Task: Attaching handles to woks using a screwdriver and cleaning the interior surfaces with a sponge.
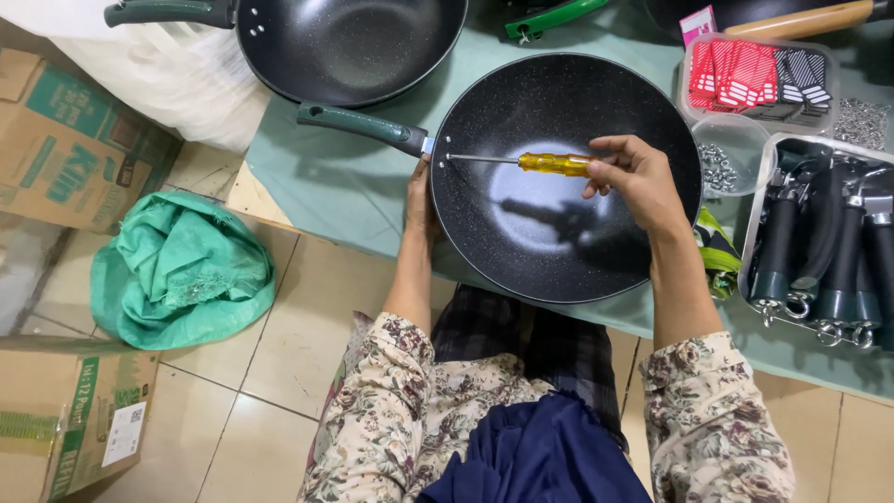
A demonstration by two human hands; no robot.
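On the pale green surface (354, 186) in front of the seated person lies a black speckled frying pan (566, 177), its dark green handle (363, 124) pointing up and to the left. The right hand (633, 177) pinches the yellow grip of a screwdriver (521, 161) between thumb and fingertips; the metal shaft runs level across the inside of the pan, its tip at the inner wall where the handle joins. The left hand (421, 200) presses against the outer rim just below that joint, fingers close together and mostly hidden behind the pan.

To the right stand 3 containers. A clear tray (759, 74) at the top holds red and black striped tags. Just below it a small round clear tub (736, 154) holds small silver screws. A larger white tray (819, 233) holds dark green pan handles with metal ring ends, lying side by side.

A 2nd black pan (349, 42) with a green handle sits behind the first, nearly touching it. On the tiled floor at left lie a crumpled green sack (182, 270) and 2 cardboard boxes (65, 140), well apart from the surface. A loose heap of silver hardware (861, 121) lies at the right edge.
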